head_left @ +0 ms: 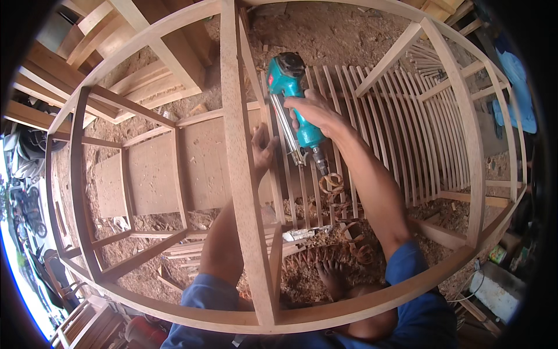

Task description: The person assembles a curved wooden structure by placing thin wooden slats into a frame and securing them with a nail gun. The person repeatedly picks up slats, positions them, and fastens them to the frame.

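Head-worn fisheye view, straight down, close over wooden frame (244,192).

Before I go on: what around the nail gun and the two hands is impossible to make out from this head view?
- Nose of the teal nail gun: hidden behind the wooden rail, so its contact point is unseen.
- Left hand: palm and most fingers covered by that rail; what it presses on is unclear.
- Right hand: trigger finger wraps out of sight.
- Air hose below the handle: lost among wood shavings.

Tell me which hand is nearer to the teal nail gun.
Right. The right hand grips the teal nail gun around its handle. The left hand is apart from it, pressed against a slat of the wooden frame just left of the tool.
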A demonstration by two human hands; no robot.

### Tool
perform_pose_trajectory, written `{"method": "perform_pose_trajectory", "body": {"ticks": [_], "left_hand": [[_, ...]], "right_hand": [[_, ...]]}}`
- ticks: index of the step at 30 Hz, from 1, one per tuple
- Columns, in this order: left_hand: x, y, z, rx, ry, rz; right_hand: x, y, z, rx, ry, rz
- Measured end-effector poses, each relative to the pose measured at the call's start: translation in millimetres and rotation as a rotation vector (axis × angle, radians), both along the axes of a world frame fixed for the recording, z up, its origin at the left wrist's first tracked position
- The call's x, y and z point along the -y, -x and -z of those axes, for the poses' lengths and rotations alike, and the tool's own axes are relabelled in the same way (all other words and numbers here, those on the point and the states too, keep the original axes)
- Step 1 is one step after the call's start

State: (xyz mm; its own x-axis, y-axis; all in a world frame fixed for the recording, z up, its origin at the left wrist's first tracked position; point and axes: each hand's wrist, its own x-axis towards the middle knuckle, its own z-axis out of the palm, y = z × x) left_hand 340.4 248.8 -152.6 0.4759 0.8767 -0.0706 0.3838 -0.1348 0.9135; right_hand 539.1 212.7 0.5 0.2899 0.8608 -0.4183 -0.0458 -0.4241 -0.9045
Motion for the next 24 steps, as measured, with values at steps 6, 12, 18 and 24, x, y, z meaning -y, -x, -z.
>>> {"method": "perform_pose_trajectory", "body": {"ticks": [6, 12, 18, 24], "left_hand": [[3, -1, 5, -0.019, 0.014, -0.015], [-9, 8, 24, -0.176, -0.073, 0.074], [-12, 7, 47, 0.09, 0.004, 0.088], [2, 32, 17, 0.368, 0.202, 0.058]], "right_hand": [[96, 0, -40, 0.031, 0.065, 0.087], [215, 14, -81, 0.172, 0.267, -0.18], [342, 51, -97, 0.404, 0.289, -0.121], [445, 67, -99, 0.542, 0.574, 0.038]]}}
